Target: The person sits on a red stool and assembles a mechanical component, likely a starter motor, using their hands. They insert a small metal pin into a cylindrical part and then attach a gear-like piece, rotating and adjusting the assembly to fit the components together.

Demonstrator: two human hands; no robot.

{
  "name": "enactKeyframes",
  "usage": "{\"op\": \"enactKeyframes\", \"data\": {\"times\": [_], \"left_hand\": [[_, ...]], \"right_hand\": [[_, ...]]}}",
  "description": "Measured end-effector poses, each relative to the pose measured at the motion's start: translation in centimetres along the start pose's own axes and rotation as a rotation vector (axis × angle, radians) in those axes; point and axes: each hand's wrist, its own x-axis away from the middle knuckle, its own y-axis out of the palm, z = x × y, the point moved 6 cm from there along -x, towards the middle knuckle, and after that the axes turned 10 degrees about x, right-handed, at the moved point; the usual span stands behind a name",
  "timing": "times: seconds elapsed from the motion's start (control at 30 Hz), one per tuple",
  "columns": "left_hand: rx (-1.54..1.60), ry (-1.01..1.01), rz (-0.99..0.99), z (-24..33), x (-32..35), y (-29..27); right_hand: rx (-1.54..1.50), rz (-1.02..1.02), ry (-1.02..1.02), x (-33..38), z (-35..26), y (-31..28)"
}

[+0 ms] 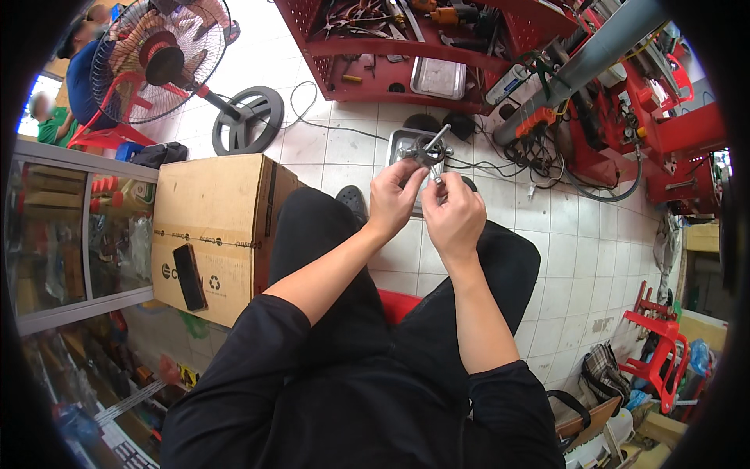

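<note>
Between my knees, my left hand [393, 197] is closed on a dark metal machine part [424, 150] with a thin silver rod sticking up at its far right. My right hand [455, 215] sits close beside it, thumb and fingers pinched around a small shiny metal piece [437, 179] at the part's near side. Whether that piece is joined to the part I cannot tell. Below both hands a shallow metal tray [396, 147] lies on the floor, mostly covered by the hands and the part.
A cardboard box [207, 203] with a phone [189, 277] on top stands at my left. Ahead are a standing fan [164, 66] and a red tool cart [375, 92]. Cables [500, 160] run over the tiles at the right, near a red machine [617, 129]. People sit far left.
</note>
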Motion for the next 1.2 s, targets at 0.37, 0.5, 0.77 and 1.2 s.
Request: {"op": "enactKeyframes", "data": {"times": [0.37, 0.5, 0.77, 1.2], "left_hand": [[-0.046, 0.028, -0.001, 0.1, -0.3, -0.3], [-0.088, 0.176, -0.026, 1.6, -0.6, -0.6], [0.136, -0.099, -0.059, 0.9, -0.3, 0.4], [0.18, -0.406, -0.121, -1.3, 0.5, 1.1]], "right_hand": [[0.018, -0.107, 0.017, -0.1, -0.3, 0.0], [-0.145, -0.071, 0.072, 0.0, -0.8, -1.0], [-0.002, -0.012, -0.034, -0.5, -0.6, -1.0], [0.017, -0.012, -0.058, -0.1, 1.0, 0.2]]}}
